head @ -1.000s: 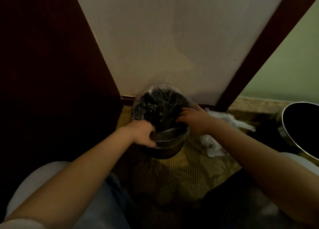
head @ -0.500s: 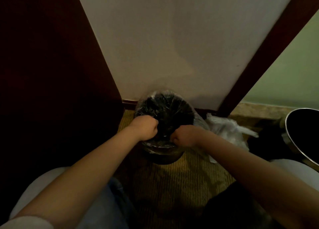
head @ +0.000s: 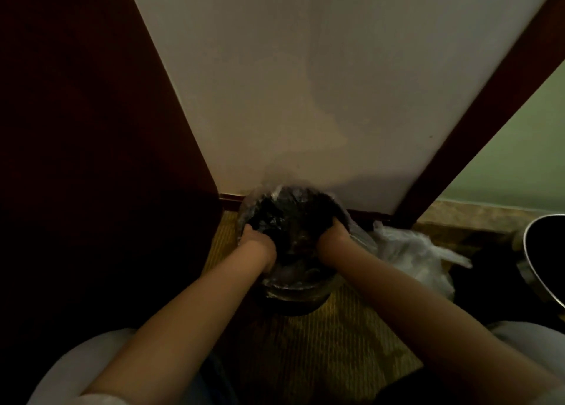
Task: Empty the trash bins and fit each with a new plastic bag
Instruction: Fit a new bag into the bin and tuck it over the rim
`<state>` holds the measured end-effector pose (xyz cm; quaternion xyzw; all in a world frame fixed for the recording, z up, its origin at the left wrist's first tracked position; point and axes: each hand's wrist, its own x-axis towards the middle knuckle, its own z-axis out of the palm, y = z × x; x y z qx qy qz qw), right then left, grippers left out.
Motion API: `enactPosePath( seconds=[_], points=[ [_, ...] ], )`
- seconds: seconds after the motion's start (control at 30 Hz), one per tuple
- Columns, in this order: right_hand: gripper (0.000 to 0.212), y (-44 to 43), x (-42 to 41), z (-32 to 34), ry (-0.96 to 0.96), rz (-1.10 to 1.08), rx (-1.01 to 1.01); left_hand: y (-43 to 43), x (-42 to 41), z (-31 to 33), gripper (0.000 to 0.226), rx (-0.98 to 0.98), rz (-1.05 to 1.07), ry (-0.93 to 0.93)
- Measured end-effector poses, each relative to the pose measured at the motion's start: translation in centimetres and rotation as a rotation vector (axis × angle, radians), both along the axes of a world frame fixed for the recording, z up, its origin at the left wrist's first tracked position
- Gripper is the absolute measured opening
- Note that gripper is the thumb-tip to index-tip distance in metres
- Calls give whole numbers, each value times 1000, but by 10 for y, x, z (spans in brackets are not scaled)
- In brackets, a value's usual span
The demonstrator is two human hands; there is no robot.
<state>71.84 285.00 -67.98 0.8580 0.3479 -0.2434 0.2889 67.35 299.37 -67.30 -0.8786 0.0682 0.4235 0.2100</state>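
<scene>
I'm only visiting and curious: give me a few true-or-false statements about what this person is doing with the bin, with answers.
1. The left hand and the right hand both reach into the bin. True.
2. The bin stands on a table. False: it stands on the carpet at the foot of the wall.
3. A crumpled bag lies on the floor to the right of the bin. True.
4. The bin is bare inside. False: a clear liner covers its rim.

Floor (head: 321, 343): yellowish ribbed carpet.
Trash bin (head: 293, 300): stands on it at the wall's base.
Crumpled plastic bag (head: 409, 252): lies just right of it.
Second bin (head: 541, 252): far right edge.
</scene>
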Motion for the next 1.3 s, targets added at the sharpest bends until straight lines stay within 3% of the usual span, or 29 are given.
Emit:
enactPosePath(
  seconds=[0.13,0.2,0.33,0.5,0.57,0.63,0.7,0.8,0.9,0.93,1.0,1.1,1.17,1.23,1.3],
  points=[
    [38,0,3,-2,79,74,187,6,3,7,29,-189,31,-130],
    [45,6,-7,-9,200,53,287,9,5,9,24,-286,103,-178],
    [38,11,-25,-21,588,-98,99,16,5,14,22,-432,214,-306],
    [44,12,-12,-11,440,-281,572,21,9,19,22,-595,365,-432],
    [46,17,-20,-12,502,-267,513,23,12,22,21,-636,396,-470],
    [35,22,-34,-14,677,-197,301,24,14,24,20,-659,429,-471],
    [31,28,-40,-9,735,-160,249,26,16,25,20,-660,440,-498],
    [26,27,-20,2,498,-266,626,26,19,28,22,-666,451,-703],
    [17,14,6,17,-43,-345,1034,31,28,30,29,-633,450,-954],
    [17,10,14,17,-213,-308,1152,33,32,28,33,-645,469,-969],
    [28,5,27,11,-341,-191,1274,38,41,22,42,-729,573,-890],
    [55,8,35,3,-98,-113,1068,39,47,8,41,-946,767,-715],
    [64,11,40,0,-78,-85,861,45,44,-3,36,-917,869,-649],
    [60,11,48,-2,-92,-212,803,56,38,-16,27,-862,951,-571],
    [43,5,59,-5,-78,-401,804,64,33,-22,14,-782,973,-508]
  ],
)
